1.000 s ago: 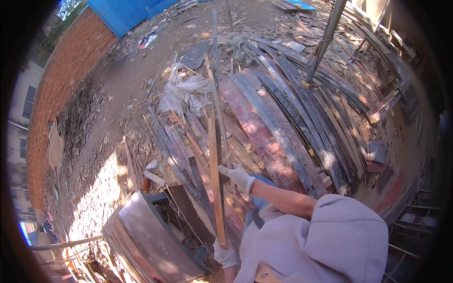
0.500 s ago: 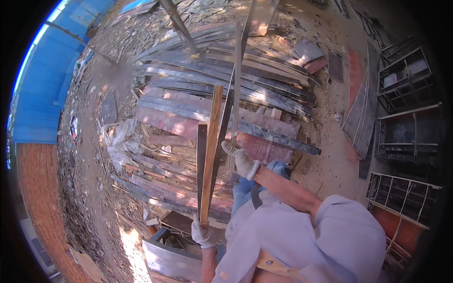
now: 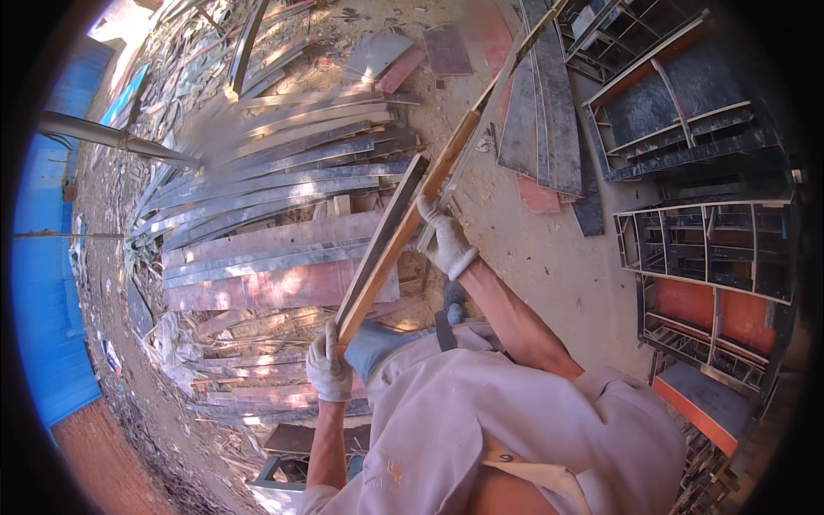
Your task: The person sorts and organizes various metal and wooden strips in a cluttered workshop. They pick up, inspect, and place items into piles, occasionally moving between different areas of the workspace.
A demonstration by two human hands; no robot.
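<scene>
Two gloved hands grasping long wooden plank [image 3: 403,245]: left hand [image 3: 328,367] at near end, right hand [image 3: 446,243] midway, above plank pile [image 3: 275,223]

A long wooden plank [image 3: 403,236] runs slantwise from the lower centre up toward the upper right. The left hand [image 3: 329,367] is at its near end, the right hand [image 3: 446,242] farther up beside it. Left of the plank lies a heap of boards [image 3: 283,197] on the ground. Right of it, flat panels [image 3: 541,103] lie on the dirt, and metal frames [image 3: 704,232] stand stacked at the far right. A pole [image 3: 112,137] crosses at upper left.
</scene>
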